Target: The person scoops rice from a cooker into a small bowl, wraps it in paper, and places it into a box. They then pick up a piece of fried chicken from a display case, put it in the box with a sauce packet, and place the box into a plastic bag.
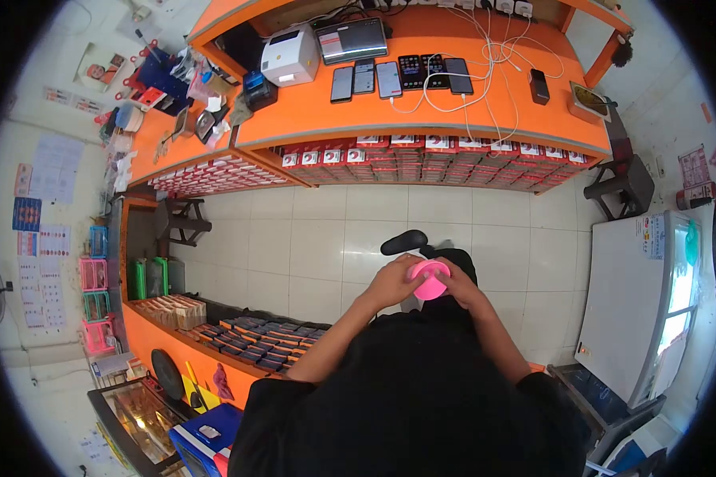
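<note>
Both hands hold a bright pink round object (431,288), like a lid or the bottom of a cup; its exact kind I cannot make out. My left hand (394,281) grips its left side with the thumb resting on the pink face. On the other side, my right hand (460,283) has its thumb pressed on the same face. The fingers behind the object are mostly hidden. It sits in front of my body, over my lap and black clothing. Below it shows a foot in a black sandal (404,242).
Ahead stands an orange counter (334,119) with several phones (389,79), a white printer (290,57), a tablet (352,40) and tangled white cables (497,56). Stacked red boxes (422,163) fill its shelf. A white chest freezer (624,310) is right, dark stools (184,222) left.
</note>
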The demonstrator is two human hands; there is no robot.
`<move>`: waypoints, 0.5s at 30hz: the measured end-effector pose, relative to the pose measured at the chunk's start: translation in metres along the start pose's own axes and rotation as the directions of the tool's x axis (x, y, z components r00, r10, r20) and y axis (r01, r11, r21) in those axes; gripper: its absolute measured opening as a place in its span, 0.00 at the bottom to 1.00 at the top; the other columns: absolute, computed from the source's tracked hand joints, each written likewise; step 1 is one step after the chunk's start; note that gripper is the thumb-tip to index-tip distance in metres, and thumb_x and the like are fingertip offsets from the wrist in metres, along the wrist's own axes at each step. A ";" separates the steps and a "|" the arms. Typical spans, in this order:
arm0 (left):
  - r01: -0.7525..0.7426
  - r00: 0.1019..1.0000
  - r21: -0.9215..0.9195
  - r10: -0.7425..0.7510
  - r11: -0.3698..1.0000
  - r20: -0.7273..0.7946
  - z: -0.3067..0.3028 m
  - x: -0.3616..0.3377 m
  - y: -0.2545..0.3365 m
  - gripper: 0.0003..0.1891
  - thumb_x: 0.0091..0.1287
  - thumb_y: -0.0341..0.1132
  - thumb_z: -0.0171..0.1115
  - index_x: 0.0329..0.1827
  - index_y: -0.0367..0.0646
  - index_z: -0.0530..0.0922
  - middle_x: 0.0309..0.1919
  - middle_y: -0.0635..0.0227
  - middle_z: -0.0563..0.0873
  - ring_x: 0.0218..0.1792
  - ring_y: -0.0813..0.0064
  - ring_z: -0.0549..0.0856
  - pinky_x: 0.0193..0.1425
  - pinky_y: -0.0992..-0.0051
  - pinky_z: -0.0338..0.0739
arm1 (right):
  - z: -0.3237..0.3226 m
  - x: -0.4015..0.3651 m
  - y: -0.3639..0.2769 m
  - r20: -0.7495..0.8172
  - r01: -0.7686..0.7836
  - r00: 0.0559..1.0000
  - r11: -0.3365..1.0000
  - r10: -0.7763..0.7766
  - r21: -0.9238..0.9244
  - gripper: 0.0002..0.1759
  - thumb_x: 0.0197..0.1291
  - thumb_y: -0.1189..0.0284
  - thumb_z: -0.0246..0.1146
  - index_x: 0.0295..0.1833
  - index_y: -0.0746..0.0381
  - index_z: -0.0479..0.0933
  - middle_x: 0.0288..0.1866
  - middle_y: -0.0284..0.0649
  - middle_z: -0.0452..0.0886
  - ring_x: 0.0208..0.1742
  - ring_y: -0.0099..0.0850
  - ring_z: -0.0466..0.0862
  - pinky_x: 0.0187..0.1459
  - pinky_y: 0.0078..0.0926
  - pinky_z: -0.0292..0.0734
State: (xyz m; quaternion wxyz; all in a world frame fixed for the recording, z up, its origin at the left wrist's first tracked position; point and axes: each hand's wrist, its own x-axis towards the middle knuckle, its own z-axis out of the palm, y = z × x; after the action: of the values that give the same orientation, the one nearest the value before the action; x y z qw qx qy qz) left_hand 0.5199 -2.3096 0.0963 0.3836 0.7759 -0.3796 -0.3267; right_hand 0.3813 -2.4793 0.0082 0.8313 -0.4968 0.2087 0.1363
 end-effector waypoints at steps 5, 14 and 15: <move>0.095 0.995 0.117 -0.091 0.989 -0.035 0.016 0.078 -0.015 0.15 0.70 0.35 0.57 0.54 0.40 0.83 0.52 0.53 0.86 0.52 0.48 0.85 0.59 0.58 0.79 | -0.055 0.026 -0.014 0.035 0.114 0.993 0.993 -0.114 0.013 0.22 0.77 0.55 0.56 0.65 0.58 0.72 0.53 0.34 0.79 0.49 0.23 0.82 0.42 0.26 0.85; 0.287 0.633 -0.426 -0.504 0.858 -0.588 -0.055 0.271 -0.089 0.21 0.80 0.44 0.50 0.51 0.32 0.82 0.36 0.60 0.86 0.36 0.71 0.84 0.43 0.67 0.80 | -0.268 0.065 -0.038 -0.260 0.041 0.966 0.986 0.003 0.161 0.15 0.75 0.56 0.56 0.60 0.48 0.75 0.56 0.32 0.79 0.50 0.30 0.84 0.43 0.33 0.85; 0.232 0.567 -0.446 -0.493 0.864 -0.660 -0.068 0.289 -0.109 0.22 0.81 0.46 0.49 0.51 0.32 0.81 0.37 0.61 0.86 0.35 0.71 0.84 0.39 0.68 0.80 | -0.285 0.052 -0.049 -0.316 0.024 0.948 0.979 0.043 0.204 0.15 0.75 0.57 0.56 0.60 0.48 0.75 0.57 0.33 0.79 0.52 0.31 0.84 0.44 0.34 0.85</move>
State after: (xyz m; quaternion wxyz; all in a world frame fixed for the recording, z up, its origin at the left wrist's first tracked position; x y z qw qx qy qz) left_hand 0.7549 -2.4833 -0.0241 0.5456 0.8309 0.0414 -0.1011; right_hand 0.3879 -2.7527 -0.0981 0.8328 -0.4227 0.3555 0.0362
